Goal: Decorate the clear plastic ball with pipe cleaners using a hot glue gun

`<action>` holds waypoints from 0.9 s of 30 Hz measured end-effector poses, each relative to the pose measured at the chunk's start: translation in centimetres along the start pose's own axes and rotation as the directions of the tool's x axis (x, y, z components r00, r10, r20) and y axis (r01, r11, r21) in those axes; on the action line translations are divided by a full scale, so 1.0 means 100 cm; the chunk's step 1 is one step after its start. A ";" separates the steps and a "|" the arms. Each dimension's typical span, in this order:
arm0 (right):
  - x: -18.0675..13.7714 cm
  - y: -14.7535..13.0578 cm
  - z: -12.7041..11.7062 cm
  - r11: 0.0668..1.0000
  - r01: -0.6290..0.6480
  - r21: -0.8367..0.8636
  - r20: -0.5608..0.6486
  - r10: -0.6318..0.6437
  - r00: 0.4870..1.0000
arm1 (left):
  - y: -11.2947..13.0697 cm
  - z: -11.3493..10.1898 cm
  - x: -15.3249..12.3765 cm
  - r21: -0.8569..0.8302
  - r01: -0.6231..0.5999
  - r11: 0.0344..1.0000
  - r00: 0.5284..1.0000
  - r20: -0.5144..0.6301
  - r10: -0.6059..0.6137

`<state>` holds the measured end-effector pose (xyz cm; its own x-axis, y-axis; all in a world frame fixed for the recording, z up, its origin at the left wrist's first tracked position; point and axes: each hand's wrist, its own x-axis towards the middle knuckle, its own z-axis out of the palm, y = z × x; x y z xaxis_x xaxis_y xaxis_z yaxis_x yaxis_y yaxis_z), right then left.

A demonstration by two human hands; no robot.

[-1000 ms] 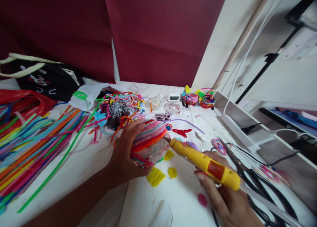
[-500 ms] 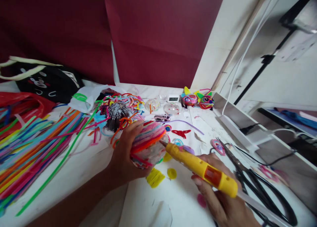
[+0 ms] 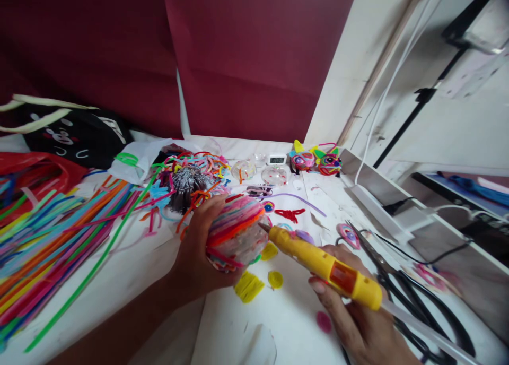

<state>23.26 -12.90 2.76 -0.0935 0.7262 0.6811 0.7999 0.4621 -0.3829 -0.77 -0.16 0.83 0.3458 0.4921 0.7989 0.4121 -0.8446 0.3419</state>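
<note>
Little moved: I logged left hand cupping the ball, bracing it, so right hand, closed round the glue gun, kept nozzle against its side.

I saw the ball mid-table, left hand wrapped round its left side. Glue gun sat in the right hand, right of the ball, tip at the ball's right side. Pipe cleaner pile lay far left, bag behind it. Scissors lay right of the gun, power strip behind them. Clock and two figures stood at the back
</note>
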 end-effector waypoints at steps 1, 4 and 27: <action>0.001 0.000 0.000 0.999 0.041 0.008 0.006 -0.041 0.999 | 0.000 0.000 0.000 0.001 0.004 1.000 1.000 0.002 -0.004; 0.004 -0.001 0.001 0.983 0.171 0.063 0.010 -0.172 0.985 | -0.002 0.002 -0.001 -0.008 -0.013 1.000 1.000 0.019 0.013; 0.020 0.044 -0.004 0.113 -0.887 0.448 0.704 0.567 0.428 | -0.029 -0.006 0.011 -0.028 0.280 0.960 0.936 -0.216 -0.279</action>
<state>26.80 -9.61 2.71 -0.0035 0.9310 -0.3651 -0.0922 -0.3638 -0.9269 -2.14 2.70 0.99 0.0264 0.6509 0.7587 0.4685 -0.6785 0.5658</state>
